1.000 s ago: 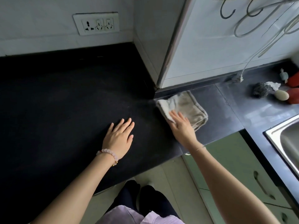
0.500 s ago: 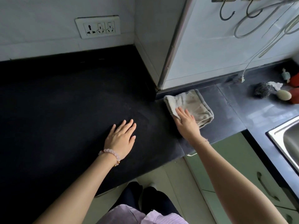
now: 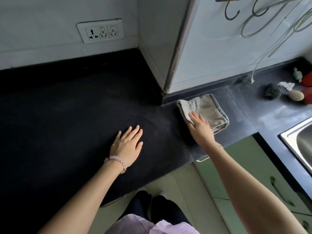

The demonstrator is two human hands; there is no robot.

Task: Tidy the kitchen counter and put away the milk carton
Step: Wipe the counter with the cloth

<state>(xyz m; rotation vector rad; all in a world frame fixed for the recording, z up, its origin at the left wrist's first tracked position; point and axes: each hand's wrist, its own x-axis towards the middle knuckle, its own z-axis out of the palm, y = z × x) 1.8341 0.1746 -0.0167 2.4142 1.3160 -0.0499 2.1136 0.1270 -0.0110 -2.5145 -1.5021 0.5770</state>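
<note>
A folded beige cloth (image 3: 208, 109) lies on the dark counter (image 3: 67, 115) just in front of a white wall corner. My right hand (image 3: 200, 128) presses flat on the cloth's near left edge, fingers straight. My left hand (image 3: 127, 146) rests flat on the bare counter to the left, fingers straight and holding nothing. No milk carton is in view.
A steel sink (image 3: 300, 144) sits at the right edge. Behind it are a dark scrubber (image 3: 272, 91), a pale oval soap (image 3: 295, 95) and red items (image 3: 308, 97). A wall socket (image 3: 100, 31) is at the back; hooks and a cable (image 3: 256, 65) hang on the right wall. Green cabinet doors (image 3: 253, 174) lie below.
My right hand has slid the cloth a little to the right along the counter. My left hand has stayed in place.
</note>
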